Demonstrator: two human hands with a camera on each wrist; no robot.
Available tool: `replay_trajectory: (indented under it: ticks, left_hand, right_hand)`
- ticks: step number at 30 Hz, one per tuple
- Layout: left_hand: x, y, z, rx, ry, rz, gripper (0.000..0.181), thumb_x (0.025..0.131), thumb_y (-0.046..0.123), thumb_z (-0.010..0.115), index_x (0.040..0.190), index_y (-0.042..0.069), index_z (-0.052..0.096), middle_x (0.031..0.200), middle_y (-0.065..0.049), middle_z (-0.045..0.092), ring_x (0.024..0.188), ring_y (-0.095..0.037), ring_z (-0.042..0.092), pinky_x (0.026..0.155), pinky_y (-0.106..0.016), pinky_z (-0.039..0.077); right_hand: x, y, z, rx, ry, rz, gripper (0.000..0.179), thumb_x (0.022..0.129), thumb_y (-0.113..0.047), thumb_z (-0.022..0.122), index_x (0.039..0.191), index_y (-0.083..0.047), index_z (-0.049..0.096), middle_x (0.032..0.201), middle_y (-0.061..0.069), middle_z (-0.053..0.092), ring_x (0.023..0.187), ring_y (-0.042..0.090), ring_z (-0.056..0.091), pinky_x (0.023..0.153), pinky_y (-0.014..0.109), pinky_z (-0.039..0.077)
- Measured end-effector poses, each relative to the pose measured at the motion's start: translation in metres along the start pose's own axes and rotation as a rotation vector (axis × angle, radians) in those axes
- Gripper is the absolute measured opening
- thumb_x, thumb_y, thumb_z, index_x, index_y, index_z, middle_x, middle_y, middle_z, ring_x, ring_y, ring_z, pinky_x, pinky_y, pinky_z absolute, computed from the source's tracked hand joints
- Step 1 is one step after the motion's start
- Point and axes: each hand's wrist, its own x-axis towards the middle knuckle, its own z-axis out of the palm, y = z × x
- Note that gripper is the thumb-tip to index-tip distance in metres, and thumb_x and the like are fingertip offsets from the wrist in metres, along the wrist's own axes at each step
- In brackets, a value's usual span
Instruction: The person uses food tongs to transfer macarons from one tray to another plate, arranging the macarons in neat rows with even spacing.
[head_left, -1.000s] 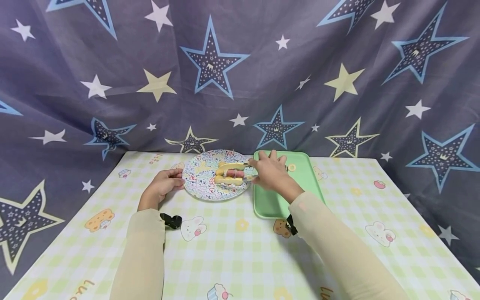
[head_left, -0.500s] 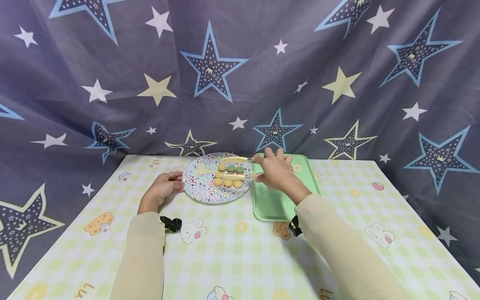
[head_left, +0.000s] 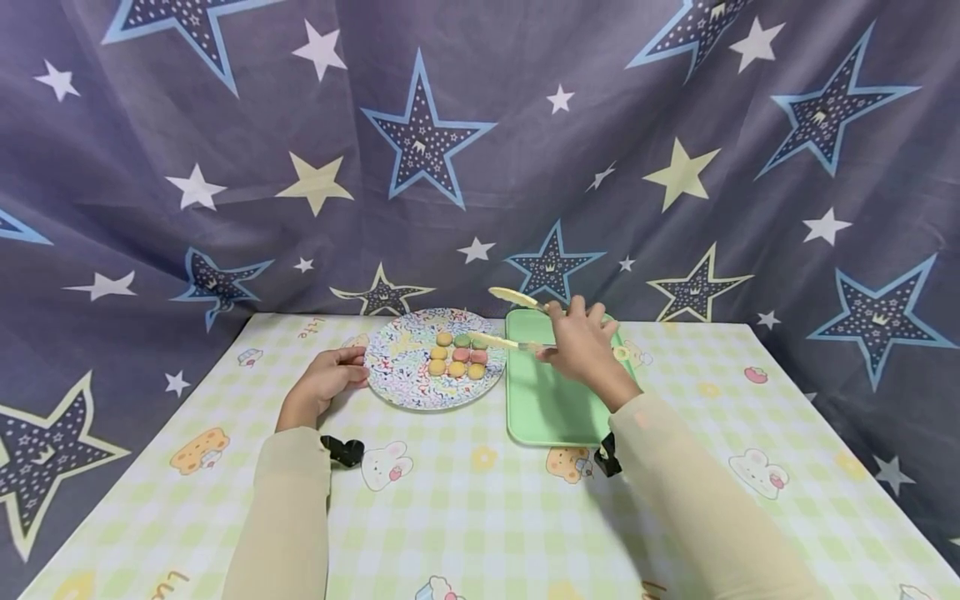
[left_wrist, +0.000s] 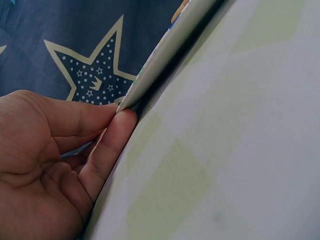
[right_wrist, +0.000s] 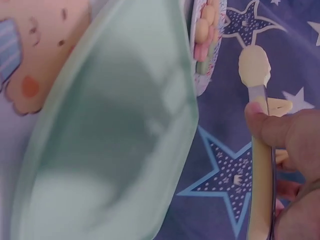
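My left hand (head_left: 327,379) pinches the left rim of a speckled round plate (head_left: 397,383) between thumb and fingers. In the left wrist view, the plate's edge (left_wrist: 160,62) sits between the fingertips. Rows of small macarons in yellow, green and pink (head_left: 457,369) lie on the plate's right half. My right hand (head_left: 585,350) holds cream-tipped tongs (head_left: 491,340) over the green tray (head_left: 555,417). The tongs' arms are spread, with nothing between the tips; the nearer tip overlaps the green macarons in the head view. The right wrist view shows the tongs (right_wrist: 261,165) gripped along their arms.
The tray stands directly right of the plate, their edges close together. A checked tablecloth (head_left: 450,500) with cartoon prints covers the table. A dark star-patterned curtain (head_left: 480,150) hangs right behind the table's back edge.
The tongs, earlier around the middle row of macarons, have spread, risen and moved right over the tray, uncovering the macarons. The left hand has stayed at the plate's rim.
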Motion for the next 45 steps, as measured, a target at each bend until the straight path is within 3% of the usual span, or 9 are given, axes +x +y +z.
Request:
replay_trajectory:
  ticks: [12,23,33,45]
  left_hand:
    - [-0.002,0.0,-0.001,-0.001,-0.011,-0.011,0.063,0.098,-0.009,0.058,0.156,-0.006,0.034,0.129,-0.018,0.046,0.09,-0.008,0.06,0.087,-0.026,0.062]
    - [-0.002,0.001,0.0,0.003,-0.013,0.009,0.062,0.097,-0.01,0.056,0.155,-0.007,0.035,0.127,-0.018,0.046,0.091,-0.009,0.059,0.087,-0.025,0.062]
    - [-0.002,0.004,0.001,0.013,-0.009,-0.007,0.062,0.098,-0.008,0.057,0.156,-0.004,0.036,0.129,-0.017,0.046,0.095,-0.012,0.059,0.087,-0.026,0.062]
    - [0.0,0.001,0.0,0.01,-0.007,-0.017,0.063,0.097,-0.009,0.058,0.156,-0.005,0.035,0.129,-0.017,0.047,0.091,-0.009,0.06,0.085,-0.025,0.062]
  right_hand:
    - [0.001,0.039,0.011,0.059,0.027,0.244,0.096,0.089,-0.04,0.079,0.159,0.0,0.027,0.141,0.036,0.03,0.124,0.056,0.027,0.096,0.069,0.032]
    - [-0.005,0.074,0.014,0.134,0.067,0.433,0.104,0.089,-0.043,0.078,0.16,0.004,0.018,0.146,0.044,0.021,0.131,0.063,0.02,0.101,0.075,0.027]
    - [-0.016,0.107,0.012,0.134,0.097,0.518,0.104,0.084,-0.042,0.081,0.16,0.0,0.023,0.142,0.042,0.026,0.125,0.062,0.026,0.098,0.072,0.031]
    - [-0.023,0.132,0.015,0.142,0.085,0.63,0.108,0.087,-0.045,0.075,0.159,0.006,0.013,0.143,0.047,0.023,0.127,0.064,0.023,0.099,0.075,0.029]
